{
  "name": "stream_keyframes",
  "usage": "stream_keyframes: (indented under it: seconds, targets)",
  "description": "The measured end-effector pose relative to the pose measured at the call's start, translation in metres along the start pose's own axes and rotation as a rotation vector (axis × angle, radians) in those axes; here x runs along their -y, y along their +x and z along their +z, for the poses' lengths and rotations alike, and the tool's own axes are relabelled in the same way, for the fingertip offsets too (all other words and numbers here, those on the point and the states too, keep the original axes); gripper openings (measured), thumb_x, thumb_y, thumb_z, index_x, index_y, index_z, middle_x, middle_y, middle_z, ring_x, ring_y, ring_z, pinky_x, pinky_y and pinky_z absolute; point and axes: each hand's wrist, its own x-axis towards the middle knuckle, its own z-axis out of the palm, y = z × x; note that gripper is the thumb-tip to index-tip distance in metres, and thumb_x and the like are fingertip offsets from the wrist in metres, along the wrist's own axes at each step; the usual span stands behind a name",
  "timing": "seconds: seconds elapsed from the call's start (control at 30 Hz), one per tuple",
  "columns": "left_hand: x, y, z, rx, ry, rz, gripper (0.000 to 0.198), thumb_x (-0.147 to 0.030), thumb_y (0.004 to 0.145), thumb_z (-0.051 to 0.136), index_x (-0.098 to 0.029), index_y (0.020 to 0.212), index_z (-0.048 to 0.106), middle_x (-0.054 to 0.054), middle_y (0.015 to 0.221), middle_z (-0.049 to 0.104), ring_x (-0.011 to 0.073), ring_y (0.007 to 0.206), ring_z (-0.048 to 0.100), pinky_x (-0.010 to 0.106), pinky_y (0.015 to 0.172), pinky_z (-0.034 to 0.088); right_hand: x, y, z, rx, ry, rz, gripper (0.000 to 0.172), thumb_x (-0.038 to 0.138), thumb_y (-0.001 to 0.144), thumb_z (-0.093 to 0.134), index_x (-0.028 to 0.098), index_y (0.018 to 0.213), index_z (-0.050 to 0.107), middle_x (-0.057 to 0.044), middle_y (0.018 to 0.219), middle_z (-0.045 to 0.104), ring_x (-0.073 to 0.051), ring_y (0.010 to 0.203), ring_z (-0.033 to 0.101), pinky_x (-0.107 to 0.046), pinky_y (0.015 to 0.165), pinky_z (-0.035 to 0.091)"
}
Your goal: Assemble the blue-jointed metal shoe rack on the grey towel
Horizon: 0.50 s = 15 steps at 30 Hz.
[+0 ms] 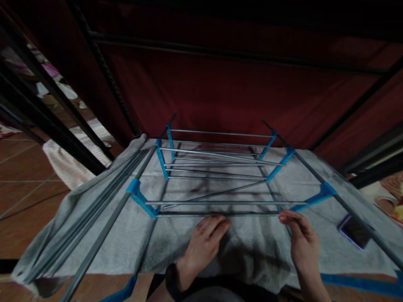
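Note:
A rack frame of grey metal tubes (107, 235) and blue plastic connectors (146, 201) lies in front of me, with thin metal rods crossing between its two sides. My left hand (206, 239), with a dark band on the wrist, has its fingers curled over the nearest metal rod (248, 214) around its middle. At that rod's right end, my right hand (300, 237) pinches beside the right blue connector (302, 205). The fingers partly cover this joint, so how far the rod sits in it cannot be seen. Another rod (210, 195) slants across the frame.
Grey cloth (113, 247) lies under the frame. Several loose tubes (91, 207) rest along its left side. A phone (355, 231) is at the right. Dark metal bars (220, 51) and red fabric (214, 92) stand behind. Part of another person's hand (385, 206) shows at the right edge.

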Motion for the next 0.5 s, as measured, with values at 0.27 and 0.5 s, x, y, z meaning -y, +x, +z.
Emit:
stream_keyframes:
  seconds: [0.27, 0.5]
  targets:
    - [0.009, 0.083, -0.052, -0.088, -0.482, -0.379, 0.028, -0.028, 0.098, 0.046, -0.021, 0.109, 0.071, 0.004, 0.098, 0.074, 0.0159, 0.083, 0.070, 0.026, 0.072, 0.056, 0.109, 0.098, 0.019, 0.217, 0.045, -0.275, 0.023, 0.034, 0.085, 0.055, 0.020, 0.091, 0.072, -0.003, 0.082, 0.071, -0.016, 0.075, 0.064, -0.030, 0.071, 0.053]
    - [0.025, 0.179, -0.078, 0.096, -0.282, -0.356, 0.035, -0.038, 0.095, 0.048, -0.020, 0.115, 0.069, 0.006, 0.100, 0.074, 0.0224, 0.092, 0.069, 0.035, 0.084, 0.052, 0.137, 0.222, 0.042, 0.247, -0.138, -0.310, 0.028, 0.013, 0.084, 0.048, 0.008, 0.103, 0.068, -0.008, 0.095, 0.072, -0.016, 0.084, 0.066, -0.031, 0.080, 0.051]
